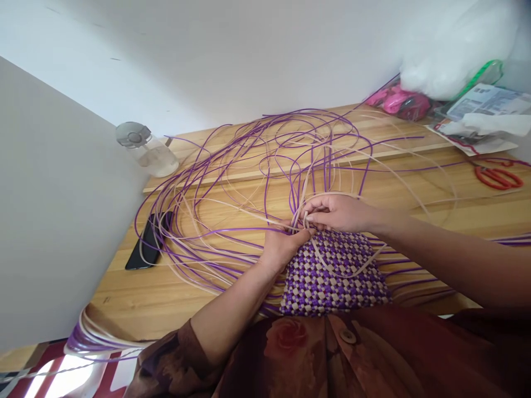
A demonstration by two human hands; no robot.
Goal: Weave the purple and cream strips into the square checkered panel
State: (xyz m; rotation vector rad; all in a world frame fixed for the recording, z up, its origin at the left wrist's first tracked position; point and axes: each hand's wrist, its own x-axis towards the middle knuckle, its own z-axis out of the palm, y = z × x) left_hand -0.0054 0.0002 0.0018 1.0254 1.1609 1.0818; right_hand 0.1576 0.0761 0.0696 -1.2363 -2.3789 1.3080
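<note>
A woven panel (334,276) in a purple and beige checked pattern lies against the table's near edge, close to my body. Long purple and beige strands fan out from its sides and far edge. At its far left corner my left hand (282,243) grips the panel, thumb on top and the fingers mostly hidden beneath the strands. My right hand (332,213) pinches a beige strand (352,275) at the same corner, just above the weave. That strand hangs in a loop over the panel's face. The two hands are nearly touching.
A clear bottle (155,157) with a grey lid stands at the back left. Strands cross a black phone (149,240) on the left. Red-handled scissors (498,176) lie at the right, near packets (489,102) and a white plastic bag (452,50). Coiled strands (89,334) hang off the left front edge.
</note>
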